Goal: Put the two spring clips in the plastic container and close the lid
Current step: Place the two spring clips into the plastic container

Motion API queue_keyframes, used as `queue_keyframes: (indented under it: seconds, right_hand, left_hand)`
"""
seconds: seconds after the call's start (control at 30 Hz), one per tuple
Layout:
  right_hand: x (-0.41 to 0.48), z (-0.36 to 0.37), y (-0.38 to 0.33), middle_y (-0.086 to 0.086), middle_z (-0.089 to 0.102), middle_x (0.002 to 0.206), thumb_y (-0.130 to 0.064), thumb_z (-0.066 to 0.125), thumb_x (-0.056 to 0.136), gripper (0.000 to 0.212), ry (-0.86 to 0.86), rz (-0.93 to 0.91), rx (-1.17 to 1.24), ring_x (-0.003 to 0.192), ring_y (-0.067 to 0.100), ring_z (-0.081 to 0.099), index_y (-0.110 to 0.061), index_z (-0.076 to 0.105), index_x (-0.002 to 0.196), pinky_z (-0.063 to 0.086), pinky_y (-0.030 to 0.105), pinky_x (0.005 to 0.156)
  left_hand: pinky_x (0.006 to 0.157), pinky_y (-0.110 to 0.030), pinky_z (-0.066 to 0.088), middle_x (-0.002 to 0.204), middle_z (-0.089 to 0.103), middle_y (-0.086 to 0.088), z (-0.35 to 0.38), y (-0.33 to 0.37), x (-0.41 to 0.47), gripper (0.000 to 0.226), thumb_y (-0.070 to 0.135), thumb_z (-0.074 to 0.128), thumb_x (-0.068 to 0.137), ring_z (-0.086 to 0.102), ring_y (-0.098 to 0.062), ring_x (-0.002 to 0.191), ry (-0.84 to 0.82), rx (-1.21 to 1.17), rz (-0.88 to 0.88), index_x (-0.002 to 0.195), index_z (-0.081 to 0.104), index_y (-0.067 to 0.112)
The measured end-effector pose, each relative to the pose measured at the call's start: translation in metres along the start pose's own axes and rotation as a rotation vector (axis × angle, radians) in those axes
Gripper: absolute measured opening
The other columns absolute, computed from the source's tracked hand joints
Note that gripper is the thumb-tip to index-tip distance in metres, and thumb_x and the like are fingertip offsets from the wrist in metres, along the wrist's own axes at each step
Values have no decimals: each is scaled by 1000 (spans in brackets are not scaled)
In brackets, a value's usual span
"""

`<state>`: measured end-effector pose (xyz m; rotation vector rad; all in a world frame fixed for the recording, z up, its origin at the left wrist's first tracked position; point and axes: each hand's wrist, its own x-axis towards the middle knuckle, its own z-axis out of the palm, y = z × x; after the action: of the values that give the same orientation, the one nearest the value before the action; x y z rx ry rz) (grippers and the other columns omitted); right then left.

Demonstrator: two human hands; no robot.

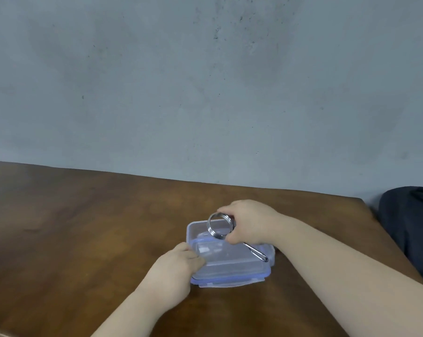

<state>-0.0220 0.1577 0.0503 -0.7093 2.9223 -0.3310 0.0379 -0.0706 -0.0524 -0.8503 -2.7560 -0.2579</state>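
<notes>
Right hand (248,221) holds spring clip (221,224) above container (193,229).

A shiny silver coiled metal spring clip (221,225) is gleaming above a clear plastic container (226,254) edged in blue, on a mottled brown wooden table (84,227).

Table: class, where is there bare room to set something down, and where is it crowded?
Free: the wide table left of the container, and the strip between it and the wall. Crowded: around the container, where the left hand holds the lid and the right hand holds a clip.
</notes>
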Motion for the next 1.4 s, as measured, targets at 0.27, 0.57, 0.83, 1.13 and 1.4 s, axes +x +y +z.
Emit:
queue_keyframes:
  seconds: [0.27, 0.57, 0.83, 1.13, 1.4]
  right_hand:
    - [12, 49, 6, -6, 64, 84, -33, 73, 71, 26, -155, -64, -175, 78, 22, 61, -27, 65, 96, 51, 35, 59]
    - [8, 72, 15, -8, 63, 80, -34, 64, 79, 12, -203, -37, -114, 76, 21, 62, -36, 53, 83, 59, 43, 68]
    - [-22, 14, 68, -14, 71, 97, -24, 70, 93, 16, 392, 118, 372, 88, 5, 62, -24, 79, 106, 44, 11, 77]
    - [-39, 36, 147, -2, 60, 144, -35, 80, 85, 68, -107, 365, 158, 131, 19, 55, -21, 53, 146, 43, 32, 108]
    - [-28, 54, 153, -4, 66, 116, -49, 64, 78, 54, -100, 312, 35, 108, 24, 60, -32, 61, 129, 49, 45, 97]
  left_hand:
    - [76, -36, 58, 91, 70, 3, 11, 7, 2, 56, -16, 51, 63, 57, -22, 92, 59, -120, 145, 102, 73, 16]
    - [90, -35, 57, 107, 72, 2, 27, 13, 7, 48, -12, 63, 76, 61, -18, 105, 165, -224, 199, 114, 73, 16]
    - [117, -14, 24, 150, 35, 26, 41, 13, 3, 73, 40, 79, 76, 31, -8, 146, 282, -560, -72, 142, 47, 39]
    - [120, -29, 26, 158, 20, 32, 47, 14, 13, 124, 50, 86, 61, 23, 3, 146, 0, -742, -378, 161, 15, 31]
    - [100, -45, 51, 122, 66, 24, 41, 18, 20, 77, 32, 85, 64, 61, -9, 116, -10, -644, -246, 131, 51, 51]
